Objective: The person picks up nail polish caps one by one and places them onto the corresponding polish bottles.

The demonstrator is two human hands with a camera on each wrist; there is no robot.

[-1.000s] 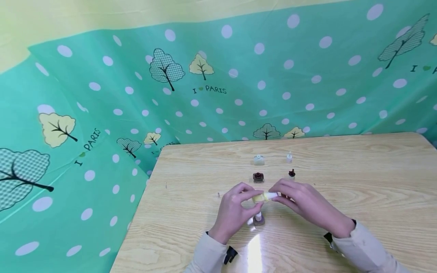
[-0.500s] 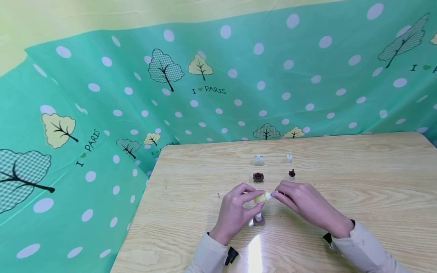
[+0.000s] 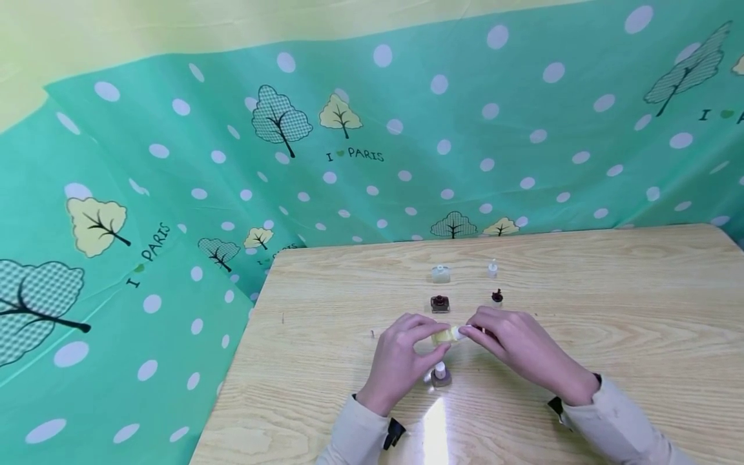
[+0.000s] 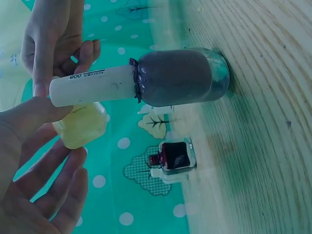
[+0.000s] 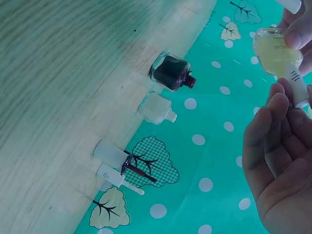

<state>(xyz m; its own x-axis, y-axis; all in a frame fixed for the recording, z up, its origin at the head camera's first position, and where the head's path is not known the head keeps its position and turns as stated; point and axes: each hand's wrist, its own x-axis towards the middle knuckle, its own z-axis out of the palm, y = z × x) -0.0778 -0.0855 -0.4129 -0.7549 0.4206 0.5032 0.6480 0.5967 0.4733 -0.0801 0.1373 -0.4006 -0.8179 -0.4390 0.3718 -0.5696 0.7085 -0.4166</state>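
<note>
1 yellow bottle (image 4: pixel 82 127) hangs above the surface (image 3: pixel 314 323), left hand (image 3: pixel 398 361) pinching its body, right hand (image 3: pixel 520 342) its cap (image 5: pixel 296 87); near stands a grey bottle (image 4: pixel 176 78) with printed cap (image 4: pixel 92 88); far cloth (image 3: pixel 360 174) reads "PARIS".

"PARIS" on cloth (image 3: pixel 356 154), digits on cap (image 4: pixel 92 87)

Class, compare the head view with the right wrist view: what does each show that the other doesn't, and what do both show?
Only the head view: the mauve bottle's glass body and the light sleeves.
Only the right wrist view: dark print on the yellow bottle's white cap.
Both: the left hand pinching the yellow bottle, the right hand on its cap, the dark bottle, pale bottle and two detached brush caps.
</note>
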